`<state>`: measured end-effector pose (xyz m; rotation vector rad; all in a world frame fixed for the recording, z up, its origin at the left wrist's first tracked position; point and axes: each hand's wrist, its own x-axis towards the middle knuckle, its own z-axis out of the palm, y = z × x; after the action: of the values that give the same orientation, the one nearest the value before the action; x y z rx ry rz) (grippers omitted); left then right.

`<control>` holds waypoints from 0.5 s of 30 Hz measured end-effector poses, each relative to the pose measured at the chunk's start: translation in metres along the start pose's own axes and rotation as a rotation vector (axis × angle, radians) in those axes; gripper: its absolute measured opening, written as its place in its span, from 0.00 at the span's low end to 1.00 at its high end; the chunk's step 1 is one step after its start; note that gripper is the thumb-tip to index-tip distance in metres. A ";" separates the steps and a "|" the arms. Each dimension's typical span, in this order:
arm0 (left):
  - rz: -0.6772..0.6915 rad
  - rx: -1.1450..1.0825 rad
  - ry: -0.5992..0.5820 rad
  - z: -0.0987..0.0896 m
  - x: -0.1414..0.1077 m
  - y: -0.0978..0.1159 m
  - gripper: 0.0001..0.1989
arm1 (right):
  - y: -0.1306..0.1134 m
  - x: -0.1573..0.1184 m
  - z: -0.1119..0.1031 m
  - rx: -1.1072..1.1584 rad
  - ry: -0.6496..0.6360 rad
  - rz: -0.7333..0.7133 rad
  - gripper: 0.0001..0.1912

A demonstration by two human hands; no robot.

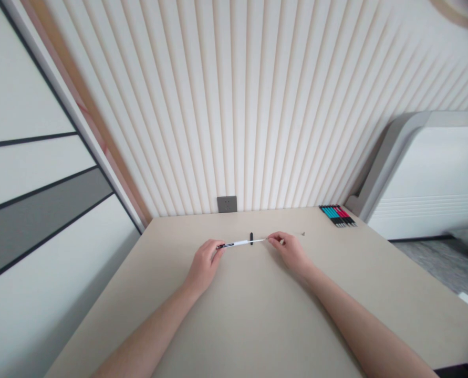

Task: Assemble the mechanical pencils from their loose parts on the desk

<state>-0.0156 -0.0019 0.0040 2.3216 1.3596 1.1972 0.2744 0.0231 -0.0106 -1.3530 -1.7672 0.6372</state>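
My left hand (206,264) is closed in a pinch on the black end of a white pen barrel (239,243), which points to the right. A thin white refill (257,240) sticks out of the barrel's right end. My right hand (291,252) pinches the refill's far tip between thumb and finger. Just behind the refill, a short black pen cap (251,236) lies on the table. To the right of my right hand is a small greyish piece (303,233), too small to make out.
Several pens in blue, red and black (336,215) lie side by side at the back right of the beige table (249,315). A dark wall socket (227,204) sits in the ribbed wall behind. A white cabinet (29,310) stands left, a grey-white headboard (426,168) right.
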 end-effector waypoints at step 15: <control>0.005 0.002 -0.011 0.001 0.000 -0.001 0.07 | -0.021 0.002 -0.008 0.901 0.048 0.324 0.21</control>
<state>-0.0155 -0.0017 0.0027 2.3306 1.3527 1.1830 0.2699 0.0178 0.0107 -0.9770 -0.9840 1.3572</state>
